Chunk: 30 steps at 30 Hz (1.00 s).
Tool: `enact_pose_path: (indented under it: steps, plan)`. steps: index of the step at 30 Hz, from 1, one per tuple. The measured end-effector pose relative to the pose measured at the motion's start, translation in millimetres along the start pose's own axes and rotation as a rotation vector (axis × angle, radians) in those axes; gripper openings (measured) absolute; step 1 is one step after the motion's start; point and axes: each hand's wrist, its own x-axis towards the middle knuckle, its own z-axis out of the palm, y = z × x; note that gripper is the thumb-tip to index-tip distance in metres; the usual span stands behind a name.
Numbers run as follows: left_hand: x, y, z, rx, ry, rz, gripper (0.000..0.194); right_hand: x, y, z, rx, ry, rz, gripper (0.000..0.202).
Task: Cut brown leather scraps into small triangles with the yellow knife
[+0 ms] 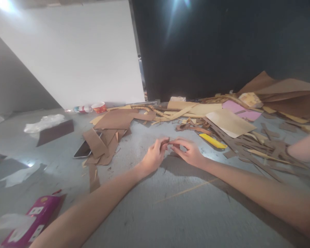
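Observation:
My left hand (pixel 155 155) and my right hand (pixel 190 153) meet above the middle of the grey table, fingers pinched toward each other. Between the fingertips is a small brown piece (pixel 168 141), mostly hidden; its material is hard to make out. Both hands appear closed on it. To the right of my right hand lies a yellow utility knife (pixel 213 141). Brown sheet scraps (pixel 116 120) are piled beyond my left hand, some overlapping a dark phone-like device (pixel 84 150).
Brown strips (pixel 248 155) clutter the right side, where another person's arm (pixel 305 146) reaches in. A beige sheet (pixel 229 123) and a pink sheet (pixel 241 110) lie behind. At the left are a purple tissue pack (pixel 45 210), a plastic bottle (pixel 83 109) and a red cup (pixel 99 107).

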Motion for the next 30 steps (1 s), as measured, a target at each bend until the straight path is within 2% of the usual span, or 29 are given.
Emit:
enact_pose_path:
  steps: [2, 6, 14, 19, 22, 25, 27, 30]
  plan:
    - [-1.4, -1.5, 0.0, 0.024, 0.003, 0.034, 0.028, 0.1, -0.3, -1.0, 0.014, -0.021, 0.019, 0.031]
    - [-2.6, 0.1, -1.7, 0.063, -0.09, 0.091, 0.028, 0.3, 2.5, -2.5, 0.052, -0.045, 0.063, 0.031]
    - [0.2, 4.9, -3.4, 0.036, -0.061, 0.006, 0.029, -1.1, 3.6, -0.4, 0.037, 0.076, 0.009, 0.024]
    - [0.3, 6.2, -3.4, 0.009, -0.065, -0.011, 0.03, -3.5, 2.8, -1.1, 0.04, 0.058, -0.005, 0.028]
    - [-0.1, 5.4, -2.4, 0.002, -0.053, 0.0, 0.03, 4.1, -7.0, -3.4, 0.074, 0.058, -0.008, 0.03]
    - [-0.4, 2.8, -0.6, 0.006, -0.031, 0.001, 0.03, 4.3, -30.5, -9.6, 0.131, 0.088, -0.018, 0.034]
    - [-0.4, 0.7, 0.6, 0.004, -0.024, 0.018, 0.03, -16.0, -52.4, -15.5, 0.122, 0.059, -0.044, 0.034]
    - [-0.2, -1.4, 1.8, -0.009, -0.017, 0.058, 0.032, -85.1, -89.9, -25.3, -0.092, -0.025, -0.14, 0.03]
